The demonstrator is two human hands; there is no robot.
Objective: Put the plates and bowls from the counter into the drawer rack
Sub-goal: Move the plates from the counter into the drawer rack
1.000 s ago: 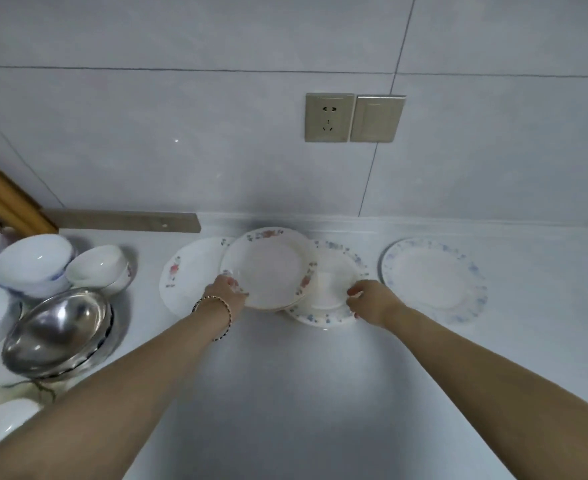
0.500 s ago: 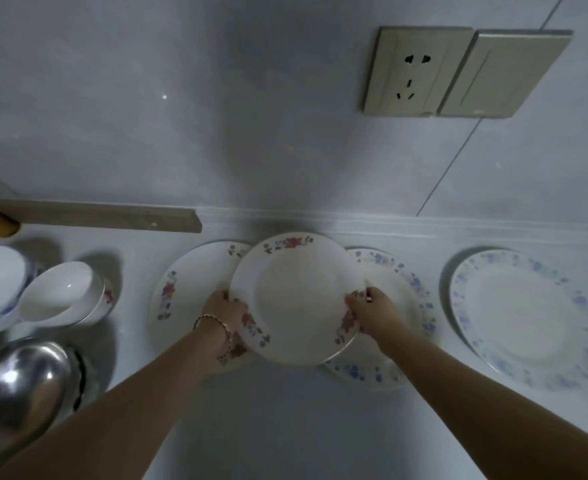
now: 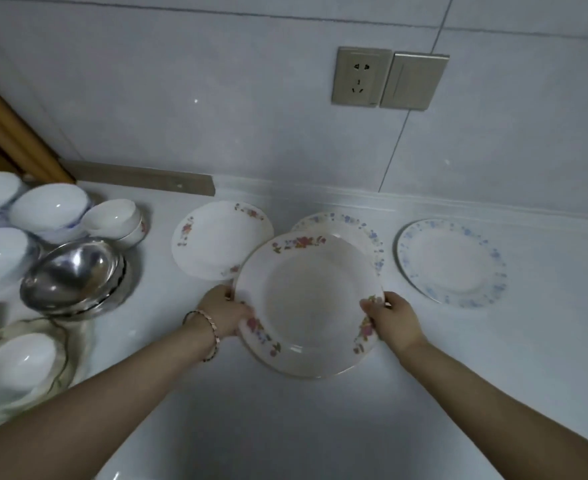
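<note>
Bare table (image 3: 285, 431) lies open toward the near edge; white bowls (image 3: 48, 209) and a steel bowl (image 3: 71, 277) crowd the left, a blue-flowered plate (image 3: 451, 261) blocks the right rear

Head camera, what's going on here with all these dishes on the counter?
A person grips a red-flowered plate by opposite rims, left hand on one side and right hand on the other. Behind it on the counter lie a blue-flowered plate, partly covered, a red-sprigged plate to the left and a pale blue plate to the right. White bowls and a steel bowl sit far left. No drawer rack is in view.
</note>
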